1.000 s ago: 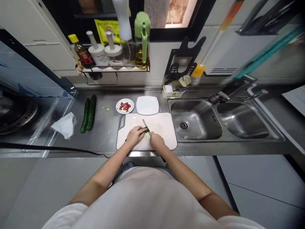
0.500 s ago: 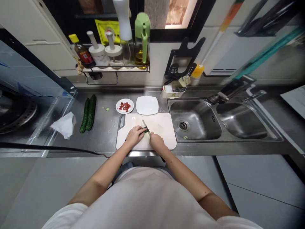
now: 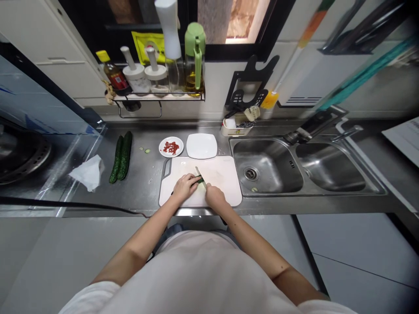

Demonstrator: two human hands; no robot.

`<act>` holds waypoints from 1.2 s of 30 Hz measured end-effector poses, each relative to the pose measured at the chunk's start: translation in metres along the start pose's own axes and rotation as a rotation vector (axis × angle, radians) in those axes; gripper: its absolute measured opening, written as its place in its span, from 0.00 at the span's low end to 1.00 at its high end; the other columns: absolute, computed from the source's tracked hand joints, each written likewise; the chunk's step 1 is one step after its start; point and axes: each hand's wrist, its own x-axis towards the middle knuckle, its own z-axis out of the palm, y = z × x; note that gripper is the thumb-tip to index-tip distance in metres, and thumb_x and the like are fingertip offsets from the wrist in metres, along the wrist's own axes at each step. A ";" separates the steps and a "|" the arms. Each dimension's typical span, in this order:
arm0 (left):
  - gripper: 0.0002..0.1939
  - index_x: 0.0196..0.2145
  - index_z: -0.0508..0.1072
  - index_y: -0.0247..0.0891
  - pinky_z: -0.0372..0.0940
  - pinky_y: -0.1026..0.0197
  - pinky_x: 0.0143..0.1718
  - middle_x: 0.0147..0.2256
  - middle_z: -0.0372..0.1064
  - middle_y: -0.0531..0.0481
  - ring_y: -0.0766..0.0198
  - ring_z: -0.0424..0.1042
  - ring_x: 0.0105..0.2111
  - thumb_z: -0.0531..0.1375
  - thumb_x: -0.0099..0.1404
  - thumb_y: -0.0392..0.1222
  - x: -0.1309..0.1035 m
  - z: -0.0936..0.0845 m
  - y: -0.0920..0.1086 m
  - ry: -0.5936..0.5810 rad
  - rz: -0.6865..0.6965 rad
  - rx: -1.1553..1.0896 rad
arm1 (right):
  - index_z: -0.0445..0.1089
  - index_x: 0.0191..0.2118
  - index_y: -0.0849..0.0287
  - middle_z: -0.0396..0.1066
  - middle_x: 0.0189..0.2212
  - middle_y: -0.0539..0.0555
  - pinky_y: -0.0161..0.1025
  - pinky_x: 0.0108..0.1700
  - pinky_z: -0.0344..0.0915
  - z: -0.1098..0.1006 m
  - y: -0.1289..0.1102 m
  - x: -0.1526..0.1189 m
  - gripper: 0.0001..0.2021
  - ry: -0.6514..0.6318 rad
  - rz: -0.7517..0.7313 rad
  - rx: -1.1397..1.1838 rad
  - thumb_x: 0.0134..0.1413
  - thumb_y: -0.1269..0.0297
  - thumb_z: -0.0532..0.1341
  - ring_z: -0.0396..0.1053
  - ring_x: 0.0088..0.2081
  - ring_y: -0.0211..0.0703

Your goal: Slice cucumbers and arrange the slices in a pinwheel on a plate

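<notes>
- I see the left hand (image 3: 185, 186) with its fingers bent and close together, pressed onto a green piece (image 3: 200, 179); the hand hides part of it, so I can't tell its full length.
- My view has the right hand (image 3: 215, 195) wrapped in a tight fist around the grip end of a knife (image 3: 198, 170), whose blade slants away past the left fingertips, right beside the green piece.
- Under both sets of fingers I have a white cutting board (image 3: 225, 174) with a grey edge; the green piece lies on it, between the two hands.
- Just beyond the fingers, past the board's far edge, I make out a bare square plate (image 3: 201, 146).
- To the left of that, ahead of the left fingers, a round plate (image 3: 163, 151) carries chopped red bits (image 3: 170, 148).
- Well to the left of the left fingers I get two whole cucumbers (image 3: 124, 157) side by side, with a crumpled white paper (image 3: 90, 171) farther out.
- Off to the right of the right fingers, I see a steel sink (image 3: 271, 174).
</notes>
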 end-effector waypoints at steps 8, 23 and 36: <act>0.17 0.53 0.73 0.48 0.66 0.57 0.48 0.43 0.69 0.47 0.61 0.68 0.44 0.57 0.67 0.41 0.001 -0.001 0.001 -0.013 -0.016 -0.015 | 0.61 0.52 0.65 0.73 0.43 0.65 0.38 0.45 0.64 -0.009 -0.007 0.008 0.15 -0.009 -0.019 0.028 0.60 0.76 0.49 0.72 0.48 0.49; 0.17 0.53 0.73 0.47 0.65 0.58 0.48 0.43 0.70 0.48 0.61 0.68 0.44 0.57 0.67 0.41 0.000 0.002 0.001 -0.010 -0.033 -0.013 | 0.62 0.50 0.65 0.73 0.42 0.66 0.40 0.43 0.64 0.001 0.002 -0.006 0.14 -0.033 0.008 -0.012 0.60 0.77 0.48 0.72 0.47 0.51; 0.17 0.52 0.74 0.47 0.65 0.58 0.48 0.43 0.69 0.48 0.61 0.68 0.44 0.57 0.67 0.42 0.001 0.002 0.002 0.008 -0.018 -0.011 | 0.62 0.51 0.65 0.73 0.42 0.66 0.40 0.42 0.64 0.001 -0.001 -0.001 0.15 0.011 0.007 0.004 0.61 0.77 0.47 0.73 0.46 0.49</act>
